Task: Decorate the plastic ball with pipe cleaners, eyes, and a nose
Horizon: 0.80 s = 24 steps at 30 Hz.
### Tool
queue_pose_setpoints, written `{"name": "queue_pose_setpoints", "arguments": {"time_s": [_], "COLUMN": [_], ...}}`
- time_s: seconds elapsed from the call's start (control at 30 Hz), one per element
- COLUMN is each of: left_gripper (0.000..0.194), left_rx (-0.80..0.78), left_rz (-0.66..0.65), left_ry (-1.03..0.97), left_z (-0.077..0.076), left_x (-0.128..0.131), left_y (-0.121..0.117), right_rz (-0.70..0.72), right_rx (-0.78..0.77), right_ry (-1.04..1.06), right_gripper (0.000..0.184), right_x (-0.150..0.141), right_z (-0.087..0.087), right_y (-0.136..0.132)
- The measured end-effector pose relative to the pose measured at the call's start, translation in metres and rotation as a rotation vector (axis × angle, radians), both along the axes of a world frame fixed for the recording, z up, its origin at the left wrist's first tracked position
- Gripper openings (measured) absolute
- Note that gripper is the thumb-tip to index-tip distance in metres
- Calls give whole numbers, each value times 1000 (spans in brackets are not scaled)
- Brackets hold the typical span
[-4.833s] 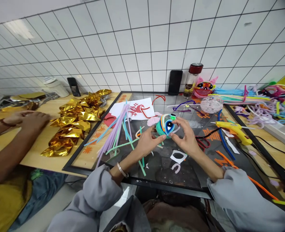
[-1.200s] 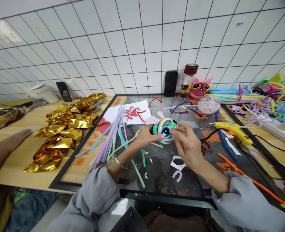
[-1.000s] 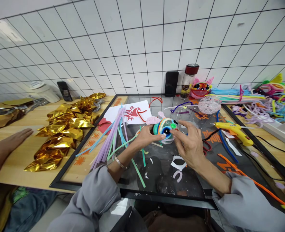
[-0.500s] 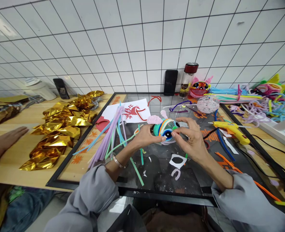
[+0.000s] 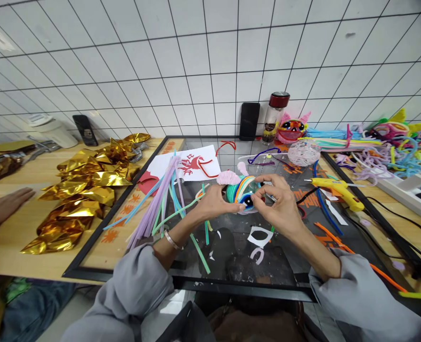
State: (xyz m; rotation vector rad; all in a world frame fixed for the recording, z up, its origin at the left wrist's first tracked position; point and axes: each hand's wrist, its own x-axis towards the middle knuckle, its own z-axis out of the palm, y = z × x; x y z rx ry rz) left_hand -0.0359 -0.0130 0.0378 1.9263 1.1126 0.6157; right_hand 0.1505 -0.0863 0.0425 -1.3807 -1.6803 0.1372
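The left hand (image 5: pixel 215 204) has its thumb and fingers clamped on the round toy (image 5: pixel 244 192). The right hand (image 5: pixel 276 202) pinches at its eye. The toy is above the dark board (image 5: pixel 228 266), right of the purple sticks (image 5: pixel 157 202) and left of the yellow glue gun (image 5: pixel 339 190).

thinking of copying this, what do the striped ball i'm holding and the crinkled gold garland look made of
Striped ball: matte, fuzzy bands, probably pipe cleaners, around a clear, glossy shell, plastic or glass.
Crinkled gold garland: mirror-shiny with sharp creases, so likely foil or metallised film; the look alone doesn't settle which.
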Motion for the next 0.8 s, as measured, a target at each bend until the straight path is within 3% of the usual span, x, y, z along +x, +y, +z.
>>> {"name": "queue_pose_setpoints", "arguments": {"time_s": [0.27, 0.4, 0.57, 0.67, 0.8], "left_gripper": [60, 62, 63, 62, 60], "left_rx": [-9, -26, -37, -45, -39], "left_rz": [-7, -36, -80, -92, -102], "left_ry": [-29, -101, -159, -177, -199], "left_z": [-2, -8, -12, -10, -9], "left_x": [0, 1, 2, 3, 3], "left_y": [1, 4, 7, 6, 5], "right_rz": [-34, -86, 25, 90, 149], "right_rx": [42, 61, -154, -272, -307], "right_ry": [96, 107, 188, 254, 271], "right_gripper": [11, 33, 70, 78, 81], "right_x": [0, 5, 15, 20, 21], "right_z": [-4, -8, -17, -18, -14], "right_y": [5, 11, 19, 22, 20]}}
